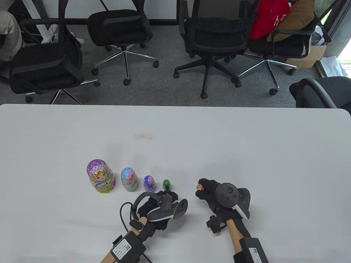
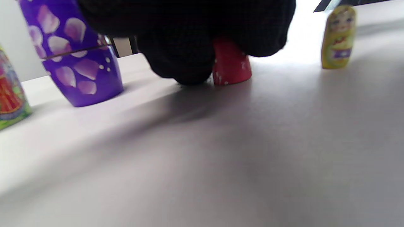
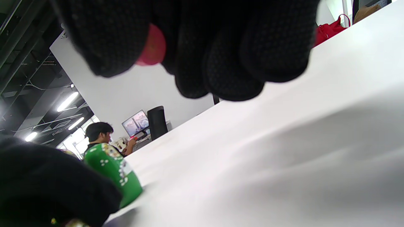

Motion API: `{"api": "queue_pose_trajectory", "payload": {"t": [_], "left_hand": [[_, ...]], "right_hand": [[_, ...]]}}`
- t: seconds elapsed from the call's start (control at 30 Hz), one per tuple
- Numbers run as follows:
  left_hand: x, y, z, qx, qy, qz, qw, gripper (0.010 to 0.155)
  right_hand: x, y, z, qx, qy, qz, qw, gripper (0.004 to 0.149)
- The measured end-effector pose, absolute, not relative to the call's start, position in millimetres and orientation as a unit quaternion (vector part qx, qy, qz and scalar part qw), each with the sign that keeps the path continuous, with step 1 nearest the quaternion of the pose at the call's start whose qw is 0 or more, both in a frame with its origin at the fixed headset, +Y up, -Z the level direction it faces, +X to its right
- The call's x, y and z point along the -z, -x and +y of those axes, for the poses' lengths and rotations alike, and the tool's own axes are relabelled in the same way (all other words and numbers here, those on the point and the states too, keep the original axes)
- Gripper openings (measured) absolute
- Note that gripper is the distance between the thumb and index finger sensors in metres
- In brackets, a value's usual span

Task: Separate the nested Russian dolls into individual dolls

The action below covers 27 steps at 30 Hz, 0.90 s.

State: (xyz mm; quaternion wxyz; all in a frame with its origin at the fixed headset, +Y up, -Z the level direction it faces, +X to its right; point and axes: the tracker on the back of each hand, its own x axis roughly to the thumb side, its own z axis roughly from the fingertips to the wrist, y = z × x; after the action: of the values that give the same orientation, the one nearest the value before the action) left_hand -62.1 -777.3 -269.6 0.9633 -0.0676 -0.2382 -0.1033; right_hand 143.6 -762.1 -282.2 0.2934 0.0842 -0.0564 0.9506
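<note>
Nearly done: four painted wooden dolls (image 1: 129, 180) stand in a row on the white desk (image 1: 246, 142). Your right hand (image 1: 211, 194) pinches a tiny red doll piece (image 1: 199, 187) above the desk. Your left hand (image 1: 161, 204) rests by the small green doll (image 1: 166, 184); its grip state I cannot tell. Next, set the red piece upright, right of the green one.

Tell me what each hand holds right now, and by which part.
The right hand pinches a small red doll piece by its sides between its fingertips. The left hand touches a red doll piece on the table; grip unclear.
</note>
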Motion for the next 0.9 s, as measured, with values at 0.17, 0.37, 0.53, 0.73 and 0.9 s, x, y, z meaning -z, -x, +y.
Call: {"api": "queue_pose_trajectory", "payload": {"t": [0.17, 0.37, 0.53, 0.73, 0.9], "left_hand": [[273.5, 70.7, -766.5, 0.030, 0.047, -0.231, 0.971, 0.050], [277.0, 82.2, -750.2, -0.080, 0.033, -0.231, 0.969, 0.050], [278.5, 90.6, -739.0, -0.168, 0.017, -0.224, 0.960, 0.050], [278.8, 95.1, -733.1, -0.251, 0.011, -0.216, 0.943, 0.050], [278.3, 95.0, -732.8, -0.285, 0.004, -0.217, 0.934, 0.051]], "right_hand": [[281.5, -140.2, -761.8, -0.950, -0.091, -0.054, 0.293, 0.055], [280.0, -131.2, -763.0, -0.950, -0.106, -0.047, 0.290, 0.055], [278.0, -121.9, -761.8, -0.949, -0.124, -0.045, 0.288, 0.055], [275.8, -113.2, -762.0, -0.948, -0.139, -0.040, 0.285, 0.055], [273.6, -106.7, -760.8, -0.946, -0.150, -0.041, 0.286, 0.056]]}}
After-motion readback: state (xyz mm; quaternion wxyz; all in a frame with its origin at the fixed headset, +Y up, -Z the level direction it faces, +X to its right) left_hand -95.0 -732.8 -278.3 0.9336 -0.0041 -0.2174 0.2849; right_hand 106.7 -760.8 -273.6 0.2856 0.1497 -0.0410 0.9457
